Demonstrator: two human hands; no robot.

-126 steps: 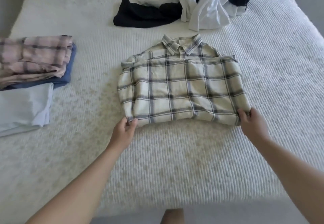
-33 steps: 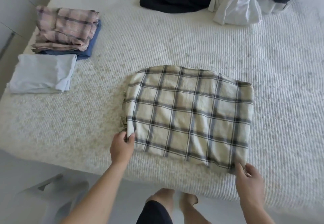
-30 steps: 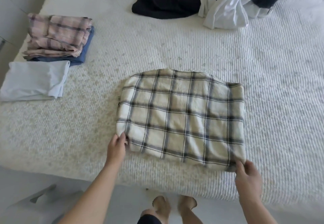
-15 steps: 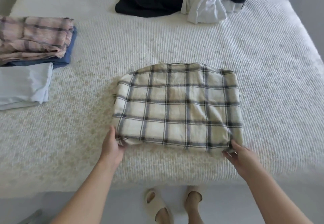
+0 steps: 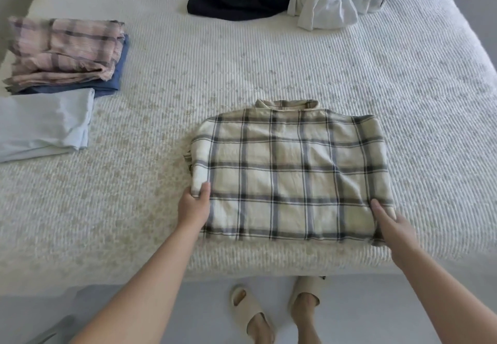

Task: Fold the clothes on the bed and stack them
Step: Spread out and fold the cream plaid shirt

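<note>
A folded cream plaid shirt (image 5: 291, 174) lies near the foot edge of the white bed (image 5: 269, 61). The left hand (image 5: 194, 206) pinches its left edge, thumb on top. The right hand (image 5: 390, 222) holds the right edge, fingers tucked under. Folded clothes: a pink plaid piece (image 5: 66, 51) on a blue one (image 5: 118, 74), and a pale blue garment (image 5: 44, 123) lie far left.

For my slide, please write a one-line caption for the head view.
Both hands, left and right, grip the folded plaid shirt on the bed.
</note>
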